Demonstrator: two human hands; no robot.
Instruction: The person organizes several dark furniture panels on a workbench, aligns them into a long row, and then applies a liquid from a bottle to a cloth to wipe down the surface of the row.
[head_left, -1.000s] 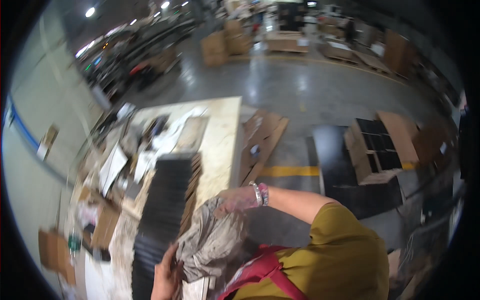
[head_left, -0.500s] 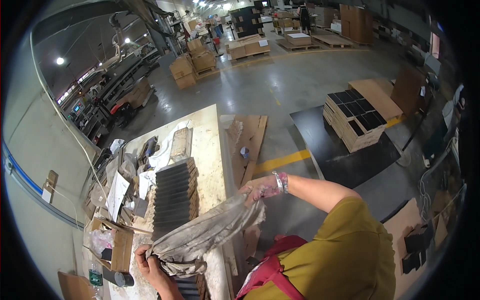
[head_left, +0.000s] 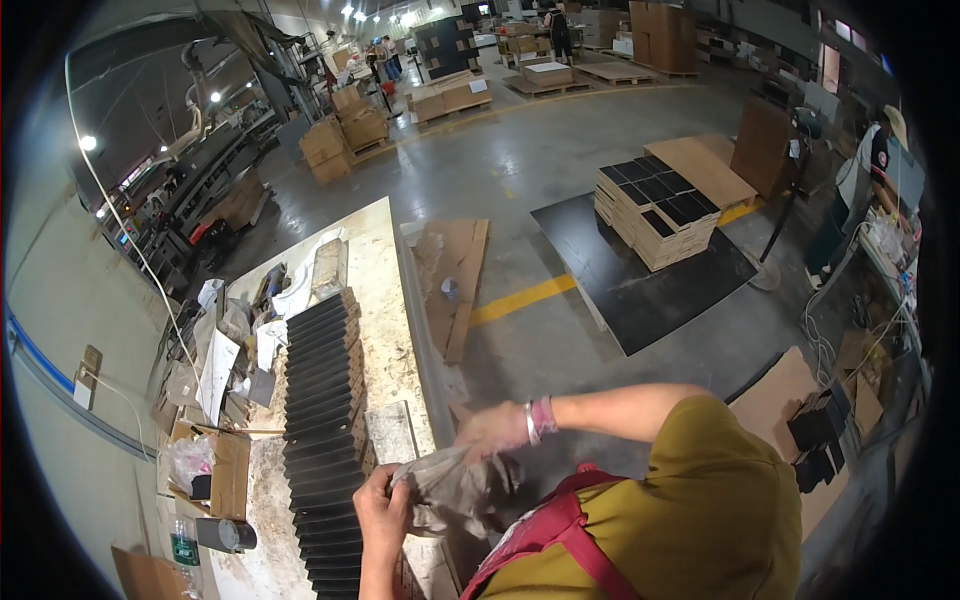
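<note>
A wide warehouse floor (head_left: pixel 520 190) of grey concrete stretches past pallets of cardboard boxes (head_left: pixel 345 135) and a low stack of flat black-faced panels (head_left: pixel 660 205) lying on a dark mat. Nearer, a long, paint-smeared workbench (head_left: pixel 385 290) runs away from the worker, carrying a long row of black sheets (head_left: pixel 320 400) overlapped like shingles, with papers and scraps cluttering its left side. Flattened brown cardboard (head_left: pixel 450 280) lies on the floor just beside the bench. At the right edge another person (head_left: pixel 865 190) stands at a separate station.

The worker, in a mustard shirt and red apron straps, grips a crumpled grey cloth (head_left: pixel 455 490) with both hands, low in the frame, at the near end of the bench beside the black sheets. The right forearm crosses the body level from right to left, and the right hand (head_left: pixel 490 430), a pink band at its wrist, is clenched over the cloth's upper edge. The left forearm rises from the lower edge, and the left hand (head_left: pixel 382 505) is curled tightly around the cloth's left end, fingers wrapped round the fabric.
</note>
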